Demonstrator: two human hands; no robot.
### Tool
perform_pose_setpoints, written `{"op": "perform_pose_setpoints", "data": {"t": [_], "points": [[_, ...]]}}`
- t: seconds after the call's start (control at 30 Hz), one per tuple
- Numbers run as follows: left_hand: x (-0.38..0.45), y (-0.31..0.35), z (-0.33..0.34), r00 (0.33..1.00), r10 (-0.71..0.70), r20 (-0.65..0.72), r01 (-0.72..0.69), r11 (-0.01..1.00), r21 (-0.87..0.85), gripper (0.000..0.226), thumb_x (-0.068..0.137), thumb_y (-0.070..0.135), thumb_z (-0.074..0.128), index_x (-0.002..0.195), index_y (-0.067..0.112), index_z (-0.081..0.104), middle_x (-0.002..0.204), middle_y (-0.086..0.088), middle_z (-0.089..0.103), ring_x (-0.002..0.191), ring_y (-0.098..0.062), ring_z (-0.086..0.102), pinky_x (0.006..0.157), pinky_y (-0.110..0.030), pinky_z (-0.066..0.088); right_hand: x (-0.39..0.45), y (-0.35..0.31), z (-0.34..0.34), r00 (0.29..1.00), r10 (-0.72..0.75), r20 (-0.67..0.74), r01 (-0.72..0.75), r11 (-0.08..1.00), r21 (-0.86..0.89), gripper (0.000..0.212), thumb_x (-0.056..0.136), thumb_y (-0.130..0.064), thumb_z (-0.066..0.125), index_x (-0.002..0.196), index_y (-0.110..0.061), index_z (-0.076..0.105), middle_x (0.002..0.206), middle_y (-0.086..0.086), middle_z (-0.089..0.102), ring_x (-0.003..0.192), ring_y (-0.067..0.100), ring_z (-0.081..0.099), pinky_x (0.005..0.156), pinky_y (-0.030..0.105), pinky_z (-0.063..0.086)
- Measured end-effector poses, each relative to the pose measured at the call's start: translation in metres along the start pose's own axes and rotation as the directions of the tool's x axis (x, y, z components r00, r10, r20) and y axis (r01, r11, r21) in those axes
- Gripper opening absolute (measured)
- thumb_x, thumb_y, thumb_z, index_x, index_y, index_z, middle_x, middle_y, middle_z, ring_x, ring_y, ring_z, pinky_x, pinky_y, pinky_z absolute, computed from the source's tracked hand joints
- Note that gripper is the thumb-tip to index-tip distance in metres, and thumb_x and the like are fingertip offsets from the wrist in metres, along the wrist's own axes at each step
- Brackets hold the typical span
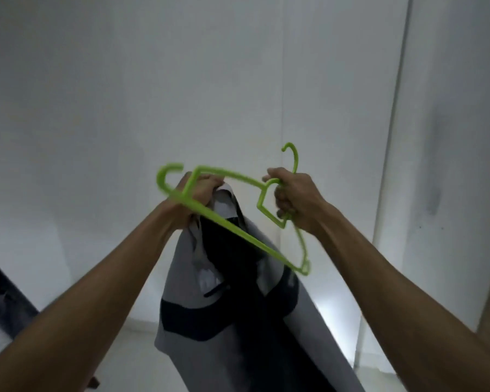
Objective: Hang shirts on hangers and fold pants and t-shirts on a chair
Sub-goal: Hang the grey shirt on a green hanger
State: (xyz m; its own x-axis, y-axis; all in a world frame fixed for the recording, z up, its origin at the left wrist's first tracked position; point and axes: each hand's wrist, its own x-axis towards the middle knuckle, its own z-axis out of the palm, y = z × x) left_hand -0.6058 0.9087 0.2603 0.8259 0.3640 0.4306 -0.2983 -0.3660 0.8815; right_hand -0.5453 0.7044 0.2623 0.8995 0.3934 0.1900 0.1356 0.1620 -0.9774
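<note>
Two green hangers up in front of me, kinda blurry; my left hand (pixel 198 193) is fisted around one hanger (pixel 227 222) plus the top of the shirt (pixel 227 306), which droops grey and black toward 6 o'clock; my right hand (pixel 297 202), over at 3 o'clock, has fingers curled tight around the other hanger (pixel 290 157), hook poking up at 12; white wall (pixel 125 80) behind.

White walls (pixel 125 94) meet in a corner; pale floor (pixel 130 363) lies below.
</note>
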Motion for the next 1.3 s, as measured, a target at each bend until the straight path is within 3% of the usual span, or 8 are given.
{"op": "perform_pose_setpoints", "data": {"t": [0.13,0.37,0.5,0.63,0.9,1.1,1.23,1.3], "points": [[-0.006,0.019,0.02,0.98,-0.065,0.187,0.068,0.998,-0.01,0.044,0.1,0.032,0.058,0.095,-0.011,0.067,0.083,-0.021,0.069,0.073,-0.027,0.067,0.063,-0.032,0.055,-0.008,0.032,0.036,0.999,0.046,-0.017,-0.041,0.977,0.211,0.015,0.093,-0.021,0.061,0.081,-0.015,0.068,0.067,0.0,0.054,0.05,0.015,0.049,0.041,0.021,0.036],[-0.009,0.032,0.009,0.938,-0.09,0.336,0.034,0.985,0.17,0.029,0.089,0.03,0.072,0.09,0.001,0.075,0.087,-0.015,0.076,0.08,-0.026,0.073,0.07,-0.034,0.061,-0.003,0.061,0.054,0.976,0.141,-0.168,-0.133,0.989,0.062,0.034,0.096,-0.02,0.042,0.067,-0.013,0.059,0.061,0.005,0.057,0.059,0.024,0.05,0.057,0.034,0.04],[-0.012,0.018,-0.031,0.868,-0.139,0.476,-0.266,0.679,0.684,0.022,0.056,0.019,0.072,0.076,0.02,0.064,0.076,-0.002,0.069,0.069,-0.018,0.066,0.06,-0.028,0.054,0.012,0.039,0.041,0.947,0.046,-0.318,-0.068,0.996,-0.057,0.025,0.086,-0.02,0.045,0.07,-0.01,0.061,0.067,0.01,0.057,0.062,0.027,0.053,0.058,0.037,0.038],[-0.022,-0.034,-0.058,0.936,-0.085,0.341,-0.26,0.483,0.836,0.024,0.061,0.012,0.064,0.08,0.017,0.05,0.088,-0.014,0.068,0.085,-0.032,0.067,0.066,-0.036,0.053,0.023,0.013,0.045,0.932,-0.112,-0.346,0.021,0.966,-0.256,0.03,0.091,-0.029,0.041,0.07,-0.012,0.056,0.074,0.008,0.061,0.072,0.03,0.058,0.063,0.035,0.04],[-0.031,-0.024,-0.112,0.989,0.091,-0.116,0.049,0.541,0.839,0.023,0.066,0.007,0.068,0.065,0.021,0.05,0.077,-0.004,0.059,0.083,-0.035,0.061,0.063,-0.034,0.047,0.043,0.011,0.04,0.808,-0.404,-0.429,0.116,0.823,-0.556,0.031,0.099,-0.025,0.035,0.085,-0.008,0.056,0.094,0.014,0.066,0.098,0.038,0.059,0.077,0.036,0.036],[-0.044,0.051,-0.102,0.998,0.035,0.052,-0.062,0.493,0.868,0.018,0.067,0.003,0.061,0.067,0.02,0.053,0.071,0.001,0.059,0.074,-0.025,0.059,0.059,-0.032,0.048,0.057,0.002,0.058,0.739,-0.503,-0.449,0.089,0.733,-0.674,0.035,0.102,-0.029,0.032,0.12,-0.008,0.055,0.112,0.024,0.066,0.103,0.044,0.059,0.076,0.04,0.03],[-0.058,0.032,-0.089,0.947,-0.099,0.306,-0.125,0.763,0.634,0.047,0.076,0.067,0.068,0.074,0.02,0.066,0.073,0.004,0.063,0.07,-0.019,0.06,0.063,-0.03,0.047,0.061,-0.014,0.074,0.748,-0.492,-0.445,0.105,0.751,-0.652,0.036,0.103,-0.028,0.031,0.124,-0.008,0.053,0.117,0.022,0.065,0.108,0.042,0.058,0.078,0.04,0.031],[-0.046,0.004,-0.08,0.986,0.109,0.129,-0.167,0.735,0.658,0.057,0.083,0.074,0.051,0.086,0.019,0.067,0.099,-0.002,0.063,0.096,-0.025,0.058,0.083,-0.038,0.049,0.059,-0.016,0.085,0.759,-0.51,-0.405,0.127,0.726,-0.676,0.037,0.103,-0.029,0.031,0.126,-0.009,0.053,0.117,0.022,0.065,0.108,0.042,0.058,0.081,0.041,0.034]]}}
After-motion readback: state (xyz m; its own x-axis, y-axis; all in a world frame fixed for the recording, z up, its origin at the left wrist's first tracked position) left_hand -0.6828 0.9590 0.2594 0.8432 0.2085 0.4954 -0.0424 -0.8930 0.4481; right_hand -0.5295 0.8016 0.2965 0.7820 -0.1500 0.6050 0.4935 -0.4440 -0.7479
